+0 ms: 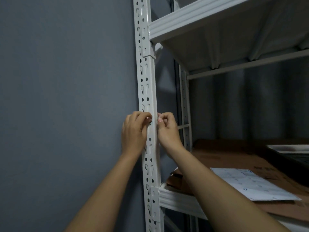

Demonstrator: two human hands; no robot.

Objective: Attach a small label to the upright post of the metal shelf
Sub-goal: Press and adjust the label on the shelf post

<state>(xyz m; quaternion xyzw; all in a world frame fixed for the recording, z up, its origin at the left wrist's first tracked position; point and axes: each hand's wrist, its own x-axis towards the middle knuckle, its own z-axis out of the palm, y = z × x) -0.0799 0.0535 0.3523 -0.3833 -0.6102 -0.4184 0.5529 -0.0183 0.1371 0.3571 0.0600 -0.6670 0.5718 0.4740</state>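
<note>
— Where are the hands?

— Both are up at the white upright post point(147, 91) of the metal shelf, about midway between the upper shelf point(209, 20) and the lower shelf point(177, 196). The left hand point(133, 133) is on the post's left side, the right hand point(168, 129) on its right edge.

— And the fingers?

— Curled on both hands, tips drawn together at the post's front face. Between them sits a small pale strip, the label point(154, 118), though it blends with the paint and I cannot tell its edges or whether each hand pinches it.

— Anything on the shelf?

— Brown cardboard point(234, 158) lies on the lower shelf, with a printed sheet point(250, 183) on top. A grey wall point(66, 97) stands left of the post.
</note>
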